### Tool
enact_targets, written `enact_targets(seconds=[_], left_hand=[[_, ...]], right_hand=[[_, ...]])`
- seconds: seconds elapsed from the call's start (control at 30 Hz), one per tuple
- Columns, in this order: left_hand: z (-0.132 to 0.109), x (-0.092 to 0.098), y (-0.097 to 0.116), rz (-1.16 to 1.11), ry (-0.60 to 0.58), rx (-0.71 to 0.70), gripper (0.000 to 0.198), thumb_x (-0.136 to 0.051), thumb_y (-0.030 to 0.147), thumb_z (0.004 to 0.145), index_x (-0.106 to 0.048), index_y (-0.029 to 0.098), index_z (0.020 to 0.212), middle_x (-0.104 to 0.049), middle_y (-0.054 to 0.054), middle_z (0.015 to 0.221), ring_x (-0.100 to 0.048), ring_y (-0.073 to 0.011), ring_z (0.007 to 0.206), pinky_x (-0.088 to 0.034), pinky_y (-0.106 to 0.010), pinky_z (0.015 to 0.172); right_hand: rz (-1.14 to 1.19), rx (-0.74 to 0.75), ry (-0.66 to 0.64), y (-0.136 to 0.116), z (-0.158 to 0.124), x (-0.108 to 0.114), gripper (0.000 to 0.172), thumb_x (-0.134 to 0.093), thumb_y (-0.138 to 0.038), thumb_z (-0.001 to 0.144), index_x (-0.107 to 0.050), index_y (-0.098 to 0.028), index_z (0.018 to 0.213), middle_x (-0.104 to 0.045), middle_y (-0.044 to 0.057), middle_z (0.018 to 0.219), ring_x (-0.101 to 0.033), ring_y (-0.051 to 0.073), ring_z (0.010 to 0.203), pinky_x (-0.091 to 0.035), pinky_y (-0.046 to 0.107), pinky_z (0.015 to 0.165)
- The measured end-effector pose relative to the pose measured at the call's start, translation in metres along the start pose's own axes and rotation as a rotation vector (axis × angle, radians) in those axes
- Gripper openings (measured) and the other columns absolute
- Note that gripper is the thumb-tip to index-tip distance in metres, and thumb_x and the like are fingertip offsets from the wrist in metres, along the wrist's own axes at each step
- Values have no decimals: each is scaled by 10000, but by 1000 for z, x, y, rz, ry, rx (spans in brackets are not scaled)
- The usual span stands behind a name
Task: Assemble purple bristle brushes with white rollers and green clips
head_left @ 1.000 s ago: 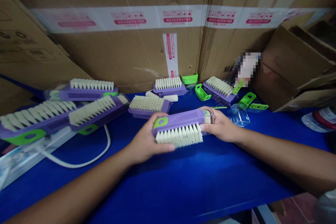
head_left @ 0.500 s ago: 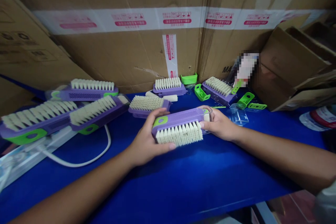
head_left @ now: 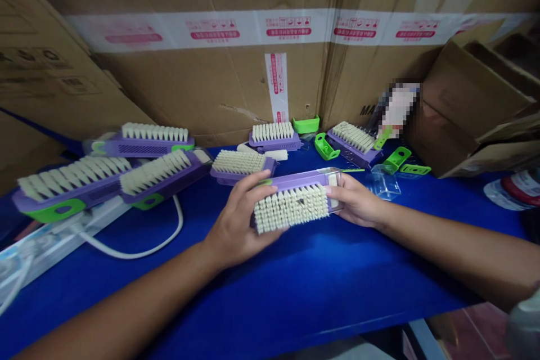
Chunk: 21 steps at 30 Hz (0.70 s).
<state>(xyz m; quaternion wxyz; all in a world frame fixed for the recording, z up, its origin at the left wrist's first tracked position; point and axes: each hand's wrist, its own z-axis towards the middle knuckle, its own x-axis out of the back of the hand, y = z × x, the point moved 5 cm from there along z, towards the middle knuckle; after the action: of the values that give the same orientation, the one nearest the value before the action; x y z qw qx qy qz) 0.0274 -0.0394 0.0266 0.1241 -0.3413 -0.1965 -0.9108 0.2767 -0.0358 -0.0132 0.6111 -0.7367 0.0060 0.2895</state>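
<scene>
Your left hand (head_left: 238,216) and right hand (head_left: 354,201) both grip a purple scrub brush (head_left: 291,208) — fingers closed round each end, its long axis running crosswise in front of you, bristles tilted up toward you. Relative to that brush, the blue tabletop (head_left: 295,287) extends on your side, while a second bristled brush (head_left: 242,162) lies just behind it — closer to your left hand than your right.
</scene>
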Motion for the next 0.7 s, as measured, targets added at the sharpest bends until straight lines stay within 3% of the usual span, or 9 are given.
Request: enact_targets(seconds=[0.1, 0.2, 0.3, 0.43, 0.7], left_hand=[[-1, 0, -1, -15, 3, 5, 685, -896, 313, 974, -511, 235, 1535, -612, -207, 1578, -654, -367, 1503, -608, -555, 1243], [-1, 1, -4, -4, 4, 9, 656, -892, 316, 970, -535, 236, 1515, -594, -200, 1587, -658, -362, 1498, -616, -529, 1231], [1, 3, -7, 49, 0, 2, 597, -861, 296, 972, -560, 239, 1485, -613, -192, 1557, -685, -358, 1454, -638, -515, 1188], [5, 6, -4, 210, -4, -66, 521, -794, 290, 964, -584, 238, 1438, -727, -173, 1387, -760, -361, 1249, -661, -543, 1067], [8, 15, 9, 438, 48, -149, 703, -754, 276, 937, -551, 318, 1610, -792, -117, 1406, -758, -366, 1315, -613, -525, 1115]], right_hand=[[28, -34, 26, 2, -2, 5, 624, -1007, -467, 818, -720, -205, 1306, -886, 96, 1207, -869, 217, 997, -701, 349, 901], [73, -70, 15, 2, -3, 6, 625, -941, -388, 833, -700, -218, 1384, -875, 93, 1257, -859, 222, 1017, -691, 345, 886], [101, -78, -24, 0, -5, 3, 628, -904, -333, 821, -694, -223, 1402, -860, 104, 1307, -848, 254, 1127, -688, 383, 963], [71, -68, -81, -1, -10, -1, 580, -920, -358, 877, -700, -243, 1402, -836, 107, 1369, -835, 251, 1191, -661, 429, 1062], [18, -26, -239, 4, -14, -7, 775, -1071, -286, 735, -716, -238, 1422, -832, 89, 1374, -822, 189, 1102, -647, 343, 995]])
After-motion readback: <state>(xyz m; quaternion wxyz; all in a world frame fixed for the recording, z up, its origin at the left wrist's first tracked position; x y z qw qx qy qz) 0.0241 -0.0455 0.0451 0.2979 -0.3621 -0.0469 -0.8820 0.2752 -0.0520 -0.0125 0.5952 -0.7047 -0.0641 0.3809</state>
